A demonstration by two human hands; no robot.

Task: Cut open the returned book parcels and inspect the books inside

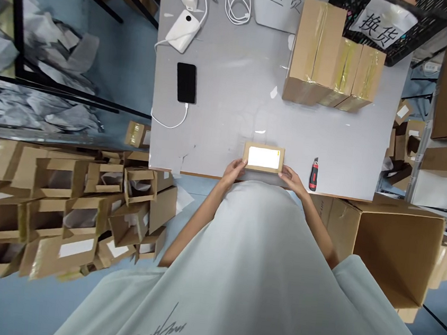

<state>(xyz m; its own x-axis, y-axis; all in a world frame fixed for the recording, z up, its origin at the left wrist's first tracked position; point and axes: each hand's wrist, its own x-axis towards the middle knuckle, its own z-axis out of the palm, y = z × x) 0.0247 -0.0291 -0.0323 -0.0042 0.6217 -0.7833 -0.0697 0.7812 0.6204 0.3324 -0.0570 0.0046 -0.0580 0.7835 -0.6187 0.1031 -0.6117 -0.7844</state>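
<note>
A small brown cardboard box [262, 168] with a bright white label on its top lies at the table's front edge, close to my body. My left hand [234, 170] grips the box's left end, with the thumb near its top corner. At the right end, my right hand [291, 178] holds it with the fingers against the side and lower corner. To the right of that hand a red and black utility knife [313, 176] lies on the table, apart from my fingers.
Three taped cartons [314, 54] stand at the table's back right beside a black crate [406, 27]. A phone [186, 82] on a cable and a white power bank [183, 31] lie left. Open boxes [58, 177] are piled left; a big open carton [394, 249] stands right.
</note>
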